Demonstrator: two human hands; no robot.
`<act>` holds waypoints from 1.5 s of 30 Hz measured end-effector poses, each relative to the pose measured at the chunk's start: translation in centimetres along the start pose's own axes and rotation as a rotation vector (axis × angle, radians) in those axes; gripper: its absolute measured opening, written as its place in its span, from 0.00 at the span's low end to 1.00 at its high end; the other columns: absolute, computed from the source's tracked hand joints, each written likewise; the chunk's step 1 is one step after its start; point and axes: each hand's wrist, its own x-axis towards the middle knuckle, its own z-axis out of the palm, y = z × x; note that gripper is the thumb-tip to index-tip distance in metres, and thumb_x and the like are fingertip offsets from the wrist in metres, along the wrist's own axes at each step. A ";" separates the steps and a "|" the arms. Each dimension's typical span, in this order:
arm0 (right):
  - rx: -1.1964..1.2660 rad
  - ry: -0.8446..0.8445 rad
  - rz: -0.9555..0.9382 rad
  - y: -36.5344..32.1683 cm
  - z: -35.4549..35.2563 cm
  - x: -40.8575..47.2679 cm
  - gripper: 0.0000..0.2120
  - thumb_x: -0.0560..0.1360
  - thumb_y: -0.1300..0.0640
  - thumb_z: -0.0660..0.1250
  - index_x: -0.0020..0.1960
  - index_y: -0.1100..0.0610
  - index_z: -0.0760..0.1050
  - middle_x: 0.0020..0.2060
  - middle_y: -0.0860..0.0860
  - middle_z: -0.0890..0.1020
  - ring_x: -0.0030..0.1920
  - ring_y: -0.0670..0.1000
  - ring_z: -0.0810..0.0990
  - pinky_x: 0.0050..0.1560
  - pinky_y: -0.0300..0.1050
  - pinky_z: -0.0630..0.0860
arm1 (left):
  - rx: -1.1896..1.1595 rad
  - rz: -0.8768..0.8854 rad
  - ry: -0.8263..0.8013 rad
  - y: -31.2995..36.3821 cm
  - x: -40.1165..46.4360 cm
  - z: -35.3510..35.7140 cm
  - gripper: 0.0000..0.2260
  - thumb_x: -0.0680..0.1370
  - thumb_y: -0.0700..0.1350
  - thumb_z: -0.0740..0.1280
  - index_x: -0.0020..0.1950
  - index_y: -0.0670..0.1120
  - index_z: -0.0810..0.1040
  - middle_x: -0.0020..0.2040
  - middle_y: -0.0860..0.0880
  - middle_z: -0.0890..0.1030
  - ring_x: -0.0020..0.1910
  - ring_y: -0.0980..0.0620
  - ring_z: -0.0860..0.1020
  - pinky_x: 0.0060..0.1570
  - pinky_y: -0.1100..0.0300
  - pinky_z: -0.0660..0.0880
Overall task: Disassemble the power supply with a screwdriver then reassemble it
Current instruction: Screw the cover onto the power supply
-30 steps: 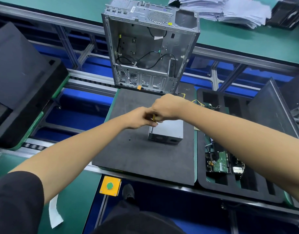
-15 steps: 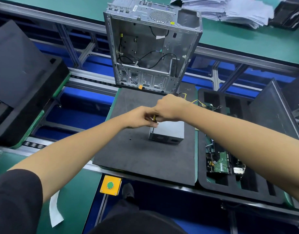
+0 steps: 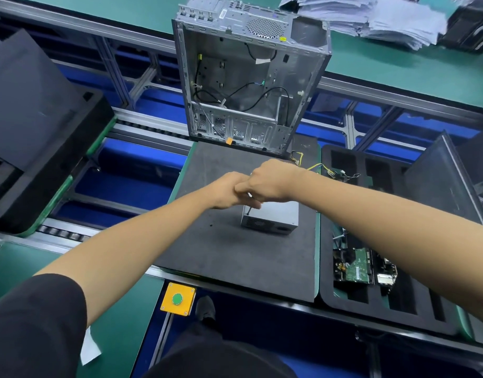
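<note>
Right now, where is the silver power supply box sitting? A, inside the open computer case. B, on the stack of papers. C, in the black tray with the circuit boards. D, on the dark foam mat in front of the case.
D: the power supply rests on the dark foam mat, nearer the person than the open computer case, with both hands just above it.

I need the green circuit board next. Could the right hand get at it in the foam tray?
Probably yes: the circuit board lies uncovered beneath the right forearm, but the right hand grips the screwdriver.
</note>
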 end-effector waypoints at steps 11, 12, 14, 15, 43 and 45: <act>0.350 0.265 0.368 2.6 1.0 -0.8 0.08 0.70 0.52 0.64 0.42 0.49 0.65 0.28 0.47 0.71 0.32 0.55 0.71 0.31 0.44 0.59 | 0.355 -0.273 0.066 -11.2 -5.2 1.9 0.11 0.75 0.47 0.78 0.55 0.49 0.82 0.52 0.50 0.76 0.54 0.51 0.75 0.57 0.55 0.74; 0.394 0.275 0.406 2.8 1.7 -0.9 0.08 0.70 0.52 0.65 0.42 0.49 0.65 0.29 0.47 0.73 0.34 0.56 0.73 0.32 0.44 0.60 | 0.386 -0.257 0.051 -11.2 -4.9 1.8 0.09 0.76 0.46 0.77 0.54 0.48 0.82 0.51 0.50 0.76 0.53 0.51 0.77 0.55 0.55 0.74; 0.474 0.289 0.459 3.1 3.0 -1.1 0.09 0.70 0.52 0.66 0.42 0.49 0.65 0.30 0.46 0.74 0.34 0.54 0.73 0.32 0.44 0.60 | 0.432 -0.259 0.008 -11.3 -4.3 1.7 0.06 0.77 0.45 0.75 0.52 0.46 0.83 0.51 0.50 0.77 0.52 0.49 0.78 0.51 0.55 0.74; 0.501 0.289 0.476 3.2 3.6 -1.2 0.09 0.70 0.52 0.66 0.41 0.49 0.65 0.30 0.45 0.74 0.33 0.51 0.72 0.31 0.44 0.59 | 0.444 -0.264 -0.017 -11.5 -4.1 1.7 0.05 0.78 0.44 0.74 0.52 0.45 0.82 0.51 0.50 0.77 0.52 0.49 0.78 0.51 0.55 0.73; 0.718 0.258 0.543 7.1 5.6 -5.0 0.09 0.69 0.53 0.64 0.38 0.47 0.62 0.31 0.36 0.77 0.32 0.42 0.71 0.31 0.44 0.57 | -0.450 -0.042 0.074 -3.2 4.2 3.5 0.06 0.79 0.34 0.71 0.45 0.44 0.81 0.44 0.39 0.85 0.48 0.40 0.86 0.58 0.45 0.82; 0.684 0.264 0.525 7.4 5.6 -5.7 0.08 0.70 0.53 0.64 0.39 0.47 0.63 0.26 0.42 0.74 0.31 0.42 0.71 0.30 0.44 0.57 | -0.461 -0.027 0.033 -2.4 4.5 4.1 0.05 0.80 0.33 0.70 0.46 0.42 0.79 0.45 0.36 0.85 0.47 0.41 0.85 0.57 0.48 0.82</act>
